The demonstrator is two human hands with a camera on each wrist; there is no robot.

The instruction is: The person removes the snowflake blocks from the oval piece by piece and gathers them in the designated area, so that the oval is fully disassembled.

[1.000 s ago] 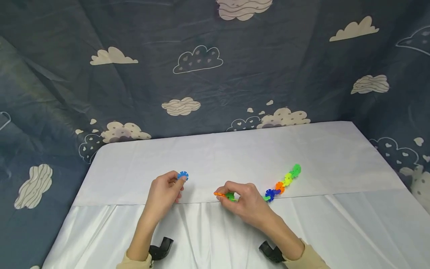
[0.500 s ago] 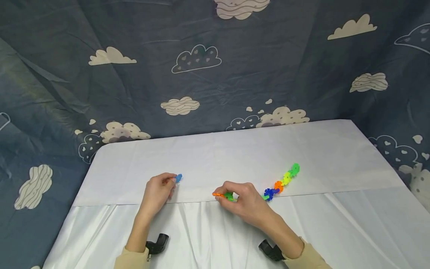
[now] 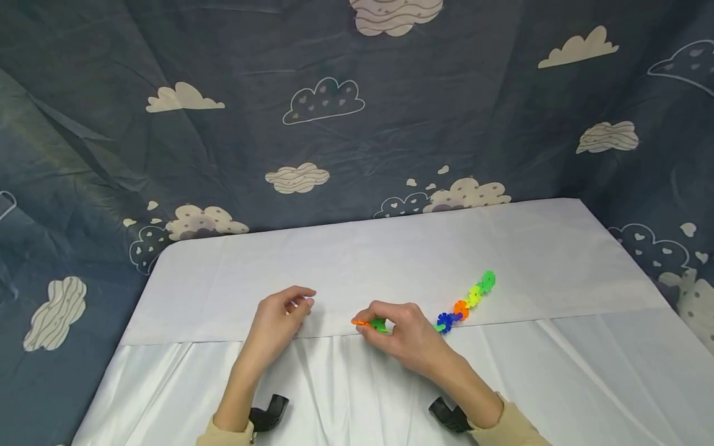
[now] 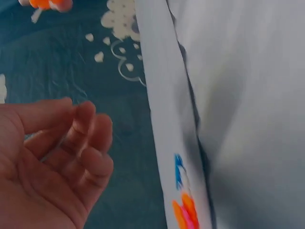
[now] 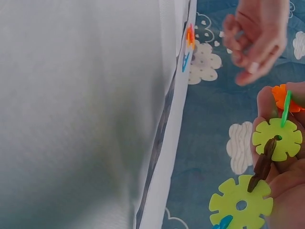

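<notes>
My right hand (image 3: pixel 415 337) pinches the end of a chain of notched plastic snowflake discs. An orange disc (image 3: pixel 361 322) is at its fingertips, and a green disc (image 3: pixel 378 325) sits just behind it. Out past the hand, the chain runs through a dark blue disc (image 3: pixel 444 322), an orange one and a yellow one to a green disc (image 3: pixel 488 280). Yellow-green discs (image 5: pixel 240 204) dangle below the palm in the right wrist view. My left hand (image 3: pixel 281 319) is held with loosely bent fingers and nothing between thumb and fingers in the left wrist view.
Orange-pink (image 4: pixel 186 212) and blue (image 4: pixel 178 171) pieces lie on the white-covered table (image 3: pixel 357 266); my left hand hides them in the head view. A dark cloud-print cloth (image 3: pixel 234 148) hangs behind. Black wrist mounts (image 3: pixel 270 414) sit at both sleeves.
The left hand held a blue disc, drew back to the left with it, and is now without it, slightly further right. The right hand and chain have hardly moved.
</notes>
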